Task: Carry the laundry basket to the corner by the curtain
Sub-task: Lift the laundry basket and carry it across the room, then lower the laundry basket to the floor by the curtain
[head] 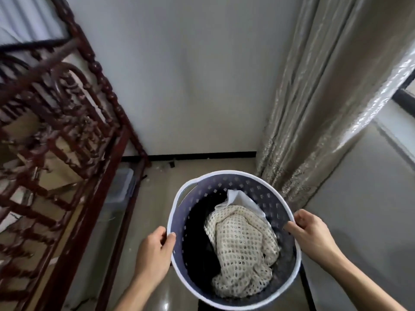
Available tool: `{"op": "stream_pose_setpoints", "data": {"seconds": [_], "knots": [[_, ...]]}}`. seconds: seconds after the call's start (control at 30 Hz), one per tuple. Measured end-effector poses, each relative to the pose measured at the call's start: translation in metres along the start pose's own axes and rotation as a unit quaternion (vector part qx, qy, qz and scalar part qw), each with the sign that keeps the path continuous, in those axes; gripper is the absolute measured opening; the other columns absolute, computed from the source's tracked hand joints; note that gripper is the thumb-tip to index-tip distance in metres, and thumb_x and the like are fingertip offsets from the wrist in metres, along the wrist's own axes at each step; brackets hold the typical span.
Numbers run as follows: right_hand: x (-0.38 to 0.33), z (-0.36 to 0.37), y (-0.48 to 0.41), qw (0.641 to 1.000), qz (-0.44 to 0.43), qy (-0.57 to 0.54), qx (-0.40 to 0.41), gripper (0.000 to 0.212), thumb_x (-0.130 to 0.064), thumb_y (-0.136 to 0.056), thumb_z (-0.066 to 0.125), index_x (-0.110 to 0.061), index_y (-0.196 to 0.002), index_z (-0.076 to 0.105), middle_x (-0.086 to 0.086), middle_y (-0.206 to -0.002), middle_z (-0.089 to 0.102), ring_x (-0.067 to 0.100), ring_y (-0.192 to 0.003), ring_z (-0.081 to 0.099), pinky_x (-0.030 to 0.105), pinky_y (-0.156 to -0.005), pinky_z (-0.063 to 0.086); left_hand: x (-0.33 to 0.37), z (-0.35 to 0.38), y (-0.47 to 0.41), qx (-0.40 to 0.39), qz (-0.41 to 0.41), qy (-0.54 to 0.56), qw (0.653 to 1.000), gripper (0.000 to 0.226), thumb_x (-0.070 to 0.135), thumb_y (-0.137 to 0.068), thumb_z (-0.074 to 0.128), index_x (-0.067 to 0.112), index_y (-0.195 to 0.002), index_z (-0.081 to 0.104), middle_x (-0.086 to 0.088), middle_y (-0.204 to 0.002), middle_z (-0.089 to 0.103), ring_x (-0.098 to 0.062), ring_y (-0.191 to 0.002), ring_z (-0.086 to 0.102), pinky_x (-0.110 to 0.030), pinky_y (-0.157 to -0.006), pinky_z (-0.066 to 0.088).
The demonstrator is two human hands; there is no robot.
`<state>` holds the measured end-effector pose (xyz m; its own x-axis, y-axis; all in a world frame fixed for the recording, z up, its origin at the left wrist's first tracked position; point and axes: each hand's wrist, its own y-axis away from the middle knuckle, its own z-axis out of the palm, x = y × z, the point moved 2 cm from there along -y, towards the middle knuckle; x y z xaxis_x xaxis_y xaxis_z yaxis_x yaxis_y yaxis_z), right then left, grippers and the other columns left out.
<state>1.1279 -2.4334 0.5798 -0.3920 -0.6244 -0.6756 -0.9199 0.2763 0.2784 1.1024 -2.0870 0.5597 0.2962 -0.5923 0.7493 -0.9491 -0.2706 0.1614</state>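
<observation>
I hold a round laundry basket with a white rim and perforated blue-grey walls, low in the middle of the view. Inside lie a cream mesh garment, a white cloth and dark clothes. My left hand grips the rim on its left side, thumb over the edge. At the right side of the rim, my right hand is closed around it. The grey-beige curtain hangs just beyond the basket on the right, reaching the floor in the corner.
A carved dark-red wooden bed frame runs along the left, with a clear plastic box under it. A white wall with a black skirting board closes the far end. Glossy tiled floor lies between bed and curtain.
</observation>
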Motion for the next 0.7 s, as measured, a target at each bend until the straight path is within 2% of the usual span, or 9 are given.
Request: {"op": "stream_pose_setpoints", "data": {"seconds": [0.27,0.37,0.47,0.6,0.7], "knots": [[-0.078,0.025,-0.134,1.000,0.020,0.018,0.009,0.030,-0.017,-0.079,0.069,-0.009,-0.062,0.046,0.003,-0.056,0.050,0.022,-0.057,0.044,0.036,-0.055,0.035,0.041,-0.007,-0.178,-0.027,0.004,-0.016,0.999,0.041,0.018,-0.089,0.056,0.015,-0.057,0.031,0.002,-0.046,0.032,-0.020,-0.048,0.030,-0.032,-0.051,0.029],[-0.096,0.029,-0.179,0.999,0.033,0.022,0.022,0.027,-0.019,-0.079,0.068,0.002,-0.071,0.053,0.013,-0.064,0.059,0.031,-0.065,0.054,0.039,-0.058,0.041,0.063,-0.008,-0.238,-0.039,0.024,-0.056,0.997,0.039,0.018,-0.090,0.056,0.013,-0.057,0.035,0.000,-0.046,0.037,-0.022,-0.047,0.036,-0.034,-0.050,0.030],[-0.109,0.037,-0.230,0.999,0.048,0.014,0.017,0.024,-0.022,-0.079,0.065,0.001,-0.076,0.059,0.017,-0.071,0.066,0.034,-0.071,0.062,0.044,-0.064,0.050,0.082,-0.001,-0.292,-0.043,0.035,-0.075,0.996,0.041,0.018,-0.090,0.057,0.014,-0.057,0.035,0.001,-0.047,0.040,-0.021,-0.047,0.038,-0.033,-0.049,0.028],[-0.119,0.047,-0.311,0.998,0.059,0.000,0.012,0.030,-0.022,-0.081,0.064,0.005,-0.072,0.055,0.023,-0.068,0.064,0.040,-0.069,0.062,0.041,-0.055,0.044,0.096,0.025,-0.367,-0.060,0.013,-0.083,0.995,0.041,0.018,-0.091,0.057,0.015,-0.056,0.035,0.000,-0.048,0.041,-0.022,-0.049,0.040,-0.034,-0.050,0.029],[-0.122,0.060,-0.377,0.997,0.072,-0.004,-0.016,0.028,-0.025,-0.083,0.064,0.001,-0.075,0.059,0.019,-0.071,0.065,0.035,-0.070,0.063,0.042,-0.058,0.048,0.103,0.052,-0.425,-0.069,-0.015,-0.092,0.993,0.039,0.018,-0.092,0.056,0.013,-0.057,0.041,-0.001,-0.049,0.045,-0.018,-0.048,0.042,-0.031,-0.050,0.031]]}}
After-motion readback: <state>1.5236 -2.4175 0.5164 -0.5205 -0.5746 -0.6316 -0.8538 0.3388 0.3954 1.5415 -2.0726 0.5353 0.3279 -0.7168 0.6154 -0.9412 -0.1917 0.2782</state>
